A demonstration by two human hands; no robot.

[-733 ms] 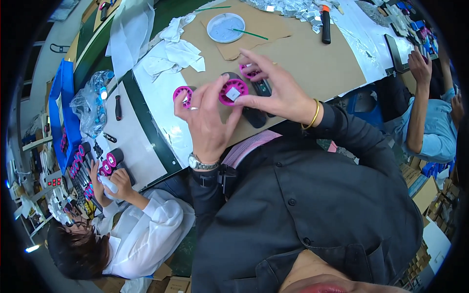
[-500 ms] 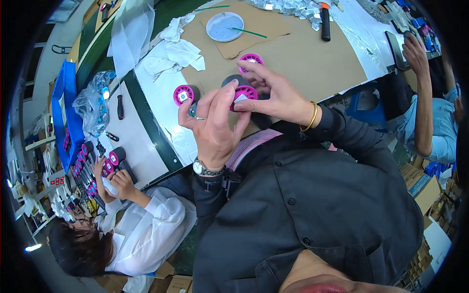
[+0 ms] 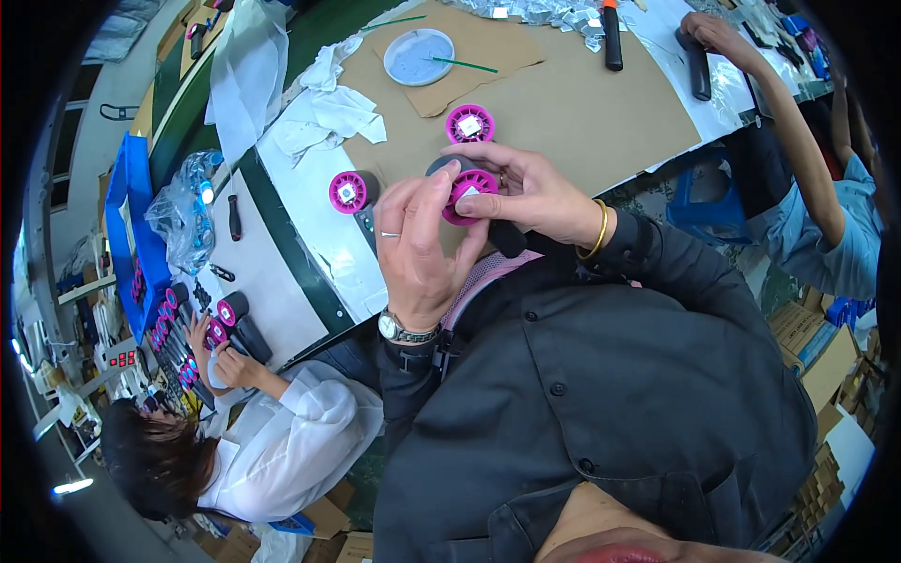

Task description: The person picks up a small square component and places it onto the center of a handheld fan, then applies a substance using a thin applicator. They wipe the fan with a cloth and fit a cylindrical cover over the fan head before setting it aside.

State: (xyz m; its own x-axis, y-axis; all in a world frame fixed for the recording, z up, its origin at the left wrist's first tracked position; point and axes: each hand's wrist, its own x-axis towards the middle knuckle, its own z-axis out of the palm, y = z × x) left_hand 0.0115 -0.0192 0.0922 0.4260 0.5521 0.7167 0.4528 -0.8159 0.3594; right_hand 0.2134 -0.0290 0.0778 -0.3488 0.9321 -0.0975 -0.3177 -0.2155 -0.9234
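Observation:
Between my two hands is a dark device shaped like a hair dryer (image 3: pixel 480 181), its round magenta vented end turned up. On that end sits a small white square piece, partly covered by my right thumb. My right hand (image 3: pixel 542 199) grips the device from the right. The left hand (image 3: pixel 416 249) closes against its left side, index finger and thumb bent at the rim. Two similar magenta-ended devices stand close by: one (image 3: pixel 348 192) left of my left hand, the other (image 3: pixel 469 125) just beyond my fingers.
A white dish (image 3: pixel 404 66) with a green stick (image 3: pixel 465 64) lies at the back beside white cloths (image 3: pixel 330 117). Small clear pieces (image 3: pixel 554 14) are heaped at the far edge, near a black-handled tool (image 3: pixel 613 42). Co-workers sit left and right; a blue bin (image 3: pixel 127 216) stands left.
My right fingers have drawn in from the far device, and the right thumb now lies at the white square, which sits flatter on the magenta end. The co-worker's hand at right holds a dark object.

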